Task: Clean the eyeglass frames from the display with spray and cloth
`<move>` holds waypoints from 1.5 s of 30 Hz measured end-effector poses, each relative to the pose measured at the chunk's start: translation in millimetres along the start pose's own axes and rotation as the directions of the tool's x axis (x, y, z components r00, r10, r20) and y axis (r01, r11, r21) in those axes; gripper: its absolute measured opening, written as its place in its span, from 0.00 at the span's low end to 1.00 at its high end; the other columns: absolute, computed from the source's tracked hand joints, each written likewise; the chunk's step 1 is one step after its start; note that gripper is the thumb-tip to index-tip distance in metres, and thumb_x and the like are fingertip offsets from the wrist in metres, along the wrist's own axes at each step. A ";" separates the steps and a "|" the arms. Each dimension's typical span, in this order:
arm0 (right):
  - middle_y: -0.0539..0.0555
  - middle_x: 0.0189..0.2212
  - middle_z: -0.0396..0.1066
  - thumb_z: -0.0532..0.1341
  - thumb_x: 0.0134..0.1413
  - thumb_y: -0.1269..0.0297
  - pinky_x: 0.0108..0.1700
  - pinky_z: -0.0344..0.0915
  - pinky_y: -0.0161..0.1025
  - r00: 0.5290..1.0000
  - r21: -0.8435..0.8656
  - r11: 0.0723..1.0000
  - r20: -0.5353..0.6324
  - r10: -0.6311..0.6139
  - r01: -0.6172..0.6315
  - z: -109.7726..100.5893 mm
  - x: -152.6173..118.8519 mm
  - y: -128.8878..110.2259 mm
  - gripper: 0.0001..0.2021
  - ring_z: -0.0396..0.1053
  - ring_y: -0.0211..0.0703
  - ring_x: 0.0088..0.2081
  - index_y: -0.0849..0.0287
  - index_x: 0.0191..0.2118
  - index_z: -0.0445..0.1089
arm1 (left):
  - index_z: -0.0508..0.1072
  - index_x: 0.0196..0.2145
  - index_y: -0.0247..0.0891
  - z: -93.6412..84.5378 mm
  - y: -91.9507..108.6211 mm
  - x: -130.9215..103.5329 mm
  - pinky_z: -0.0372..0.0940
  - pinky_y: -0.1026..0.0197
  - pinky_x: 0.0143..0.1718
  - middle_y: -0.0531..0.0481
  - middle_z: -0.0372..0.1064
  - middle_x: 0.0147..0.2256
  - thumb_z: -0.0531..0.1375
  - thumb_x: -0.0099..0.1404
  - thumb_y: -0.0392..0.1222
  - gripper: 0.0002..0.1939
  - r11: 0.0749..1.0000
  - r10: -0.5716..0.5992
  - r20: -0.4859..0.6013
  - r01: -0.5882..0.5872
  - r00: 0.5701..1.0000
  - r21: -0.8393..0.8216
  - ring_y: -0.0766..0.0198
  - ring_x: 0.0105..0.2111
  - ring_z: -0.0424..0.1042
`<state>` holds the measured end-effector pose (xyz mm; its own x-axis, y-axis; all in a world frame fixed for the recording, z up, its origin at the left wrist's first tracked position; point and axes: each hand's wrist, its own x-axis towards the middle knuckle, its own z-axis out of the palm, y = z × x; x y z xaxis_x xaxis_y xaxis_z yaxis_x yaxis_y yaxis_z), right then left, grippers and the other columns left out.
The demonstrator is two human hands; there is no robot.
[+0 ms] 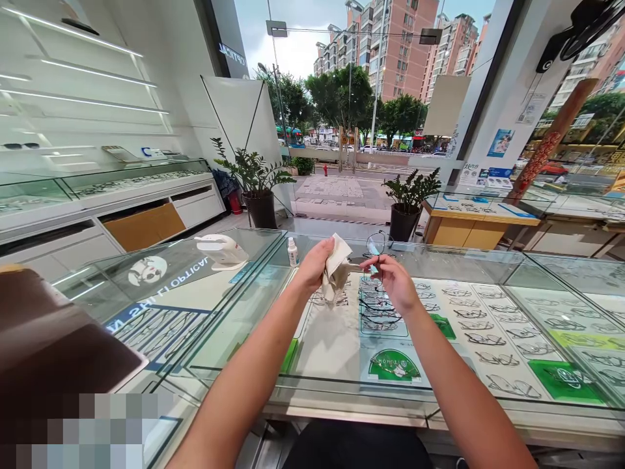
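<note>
My left hand (317, 264) is closed round a beige cloth (336, 268) with a zigzag edge, held above the glass display counter (322, 355). In my right hand (394, 279) is a pair of eyeglasses (375, 242), pinched between the fingers. One round lens stands up above the fingertips; the rest of the frame is partly hidden by the hand. The cloth and the eyeglasses are close together, and I cannot tell whether they touch. A small white spray bottle (292, 252) stands on the counter just left of my left hand.
Rows of eyeglasses (486, 339) lie under the counter's glass. A white device (222, 252) sits on the left counter. Two potted plants (261, 205) stand beyond, before the glass front. At the lower left, a person's dark sleeve or clothing (53, 339) is close by.
</note>
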<state>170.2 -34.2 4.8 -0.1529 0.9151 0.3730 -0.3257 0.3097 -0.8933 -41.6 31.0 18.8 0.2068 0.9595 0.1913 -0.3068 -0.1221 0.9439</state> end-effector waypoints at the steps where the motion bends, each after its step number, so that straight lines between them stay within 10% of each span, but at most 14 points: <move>1: 0.55 0.43 0.81 0.57 0.59 0.64 0.44 0.64 0.42 1.000 0.017 1.000 0.021 0.022 -0.022 0.1 0.0 0.1 0.10 0.72 0.49 0.45 0.54 0.39 0.77 | 0.68 0.38 0.38 0.2 1.0 -1.2 0.64 0.65 0.26 0.54 0.70 0.28 0.71 0.54 0.69 0.33 1.000 -0.009 0.026 0.010 1.000 -0.014 0.68 0.24 0.67; 20: 0.58 0.40 0.80 0.56 0.59 0.64 0.47 0.61 0.44 0.955 -0.058 0.993 0.273 0.116 -0.104 3.6 -2.7 1.1 0.12 0.71 0.49 0.43 0.58 0.40 0.78 | 0.65 0.41 0.38 5.5 1.2 -9.1 0.63 0.66 0.34 0.56 0.70 0.32 0.74 0.55 0.60 0.30 0.996 0.056 0.039 -0.058 0.998 0.069 0.69 0.29 0.68; 45: 0.55 0.38 0.79 0.60 0.67 0.54 0.51 0.60 0.44 0.969 -0.200 0.979 0.230 0.087 -0.041 3.2 -1.1 5.0 0.14 0.69 0.47 0.44 0.57 0.36 0.78 | 0.75 0.34 0.35 17.1 5.6 -21.4 0.68 0.59 0.34 0.48 0.74 0.24 0.71 0.62 0.54 0.19 0.995 -0.097 0.429 0.085 0.898 0.046 0.61 0.26 0.73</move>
<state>165.8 -34.4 0.7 -0.3908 0.8548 0.3414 -0.1264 0.3176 -0.9398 -31.8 5.5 24.7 0.6136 0.7649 0.1958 -0.2448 -0.0515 0.9682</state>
